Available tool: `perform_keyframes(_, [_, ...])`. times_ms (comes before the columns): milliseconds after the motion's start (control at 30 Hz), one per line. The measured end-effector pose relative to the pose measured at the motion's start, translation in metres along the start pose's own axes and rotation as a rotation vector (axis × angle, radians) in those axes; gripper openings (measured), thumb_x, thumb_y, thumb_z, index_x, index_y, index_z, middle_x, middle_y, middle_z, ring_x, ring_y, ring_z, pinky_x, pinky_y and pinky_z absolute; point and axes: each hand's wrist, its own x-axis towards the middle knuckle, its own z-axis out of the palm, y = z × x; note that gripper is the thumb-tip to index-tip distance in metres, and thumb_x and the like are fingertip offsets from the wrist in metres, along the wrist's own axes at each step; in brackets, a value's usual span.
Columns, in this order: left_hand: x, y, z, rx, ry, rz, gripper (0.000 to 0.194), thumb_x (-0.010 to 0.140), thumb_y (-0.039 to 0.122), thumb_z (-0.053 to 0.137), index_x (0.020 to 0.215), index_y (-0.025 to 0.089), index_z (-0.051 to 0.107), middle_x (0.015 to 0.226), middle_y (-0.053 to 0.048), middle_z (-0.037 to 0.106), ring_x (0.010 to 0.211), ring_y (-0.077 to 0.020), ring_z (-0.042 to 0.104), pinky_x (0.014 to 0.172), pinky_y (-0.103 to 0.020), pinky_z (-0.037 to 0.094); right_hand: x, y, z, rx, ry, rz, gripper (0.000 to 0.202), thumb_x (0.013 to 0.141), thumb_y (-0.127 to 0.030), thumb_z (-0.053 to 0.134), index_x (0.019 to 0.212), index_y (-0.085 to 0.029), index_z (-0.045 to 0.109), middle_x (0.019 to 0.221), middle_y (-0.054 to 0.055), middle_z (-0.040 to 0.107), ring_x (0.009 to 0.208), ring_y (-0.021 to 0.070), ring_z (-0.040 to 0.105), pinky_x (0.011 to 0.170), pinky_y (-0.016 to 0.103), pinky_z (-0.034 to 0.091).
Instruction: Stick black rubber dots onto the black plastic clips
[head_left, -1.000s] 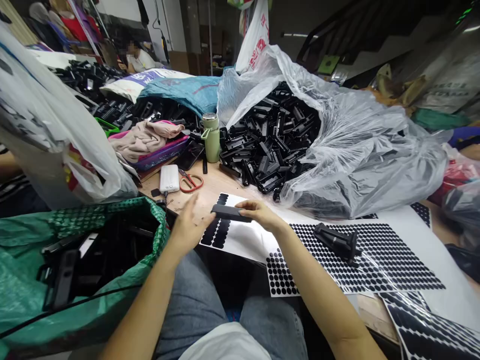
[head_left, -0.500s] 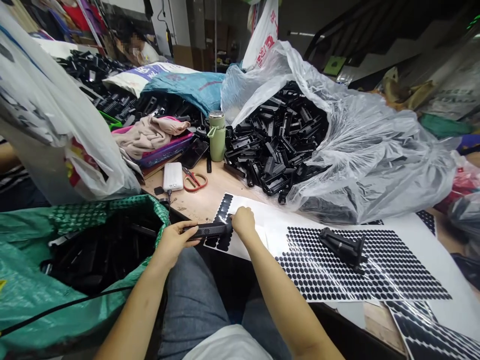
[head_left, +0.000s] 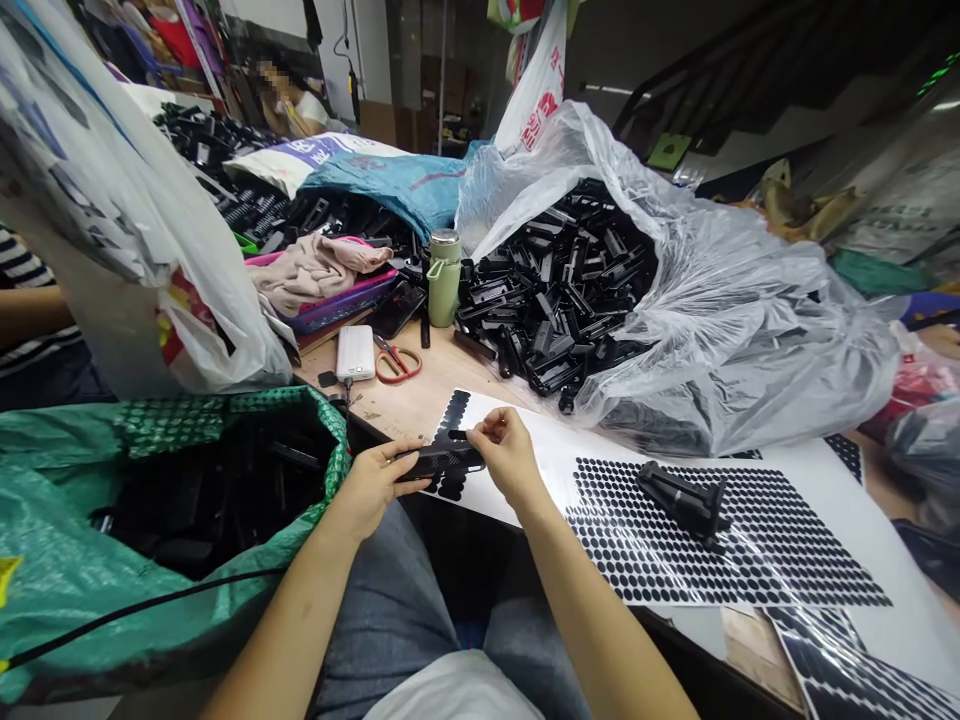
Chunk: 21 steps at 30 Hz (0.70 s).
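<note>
My left hand (head_left: 373, 490) grips a long black plastic part (head_left: 439, 461) by its left end, with fingers above and below it. Over the part's right end, my right hand (head_left: 510, 455) is closed in a pinch on a small black sticker (head_left: 457, 435). Beneath both hands lies a white sheet with rows of black round stickers (head_left: 455, 408), partly covered by the part. To the right, a larger sticker sheet (head_left: 637, 545) bears another black plastic part (head_left: 682, 502).
A clear plastic bag (head_left: 739, 330) spills black parts (head_left: 555, 290) onto the table. A green sack (head_left: 45, 480) holds more at left. Scissors (head_left: 400, 364), a white power bank (head_left: 355, 353) and a green bottle (head_left: 444, 280) stand behind my hands. Another person (head_left: 304, 108) sits far back.
My right hand has drawn back from the sheet and turned, now holding a small black sticker above the part. The view has shifted slightly.
</note>
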Motion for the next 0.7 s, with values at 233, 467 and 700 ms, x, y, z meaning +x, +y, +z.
perform_keyframes(233, [-0.014, 0.005, 0.037, -0.132, -0.109, -0.109, 0.018, 0.073, 0.010, 0.055, 0.086, 0.010, 0.067, 0.088, -0.013, 0.068, 0.076, -0.0222, 0.065, 0.065, -0.038, 0.054, -0.037, -0.025, -0.015, 0.017, -0.110, 0.010, 0.020, 0.071, -0.020, 0.055, 0.078, -0.022, 0.037, 0.068, -0.005, 0.054, 0.059, 0.0102, 0.048, 0.060, 0.026, 0.041])
perform_keyframes(467, [-0.018, -0.003, 0.055, -0.132, -0.121, -0.114, 0.018, 0.077, 0.011, 0.051, 0.088, 0.010, 0.065, 0.077, -0.011, 0.068, 0.069, -0.0195, 0.065, 0.066, -0.037, 0.053, -0.039, -0.018, -0.026, 0.063, -0.124, 0.093, 0.024, 0.070, -0.021, 0.057, 0.078, -0.023, 0.034, 0.066, -0.006, 0.054, 0.058, 0.0104, 0.050, 0.060, 0.026, 0.041])
perform_keyframes(700, [-0.020, -0.009, 0.061, -0.114, -0.111, -0.105, 0.018, 0.078, 0.013, 0.053, 0.092, 0.010, 0.063, 0.083, -0.012, 0.068, 0.071, -0.0189, 0.065, 0.069, -0.037, 0.052, -0.041, -0.013, -0.033, 0.062, -0.108, 0.103, 0.024, 0.070, -0.022, 0.058, 0.077, -0.023, 0.035, 0.066, -0.005, 0.054, 0.060, 0.0106, 0.049, 0.063, 0.027, 0.041])
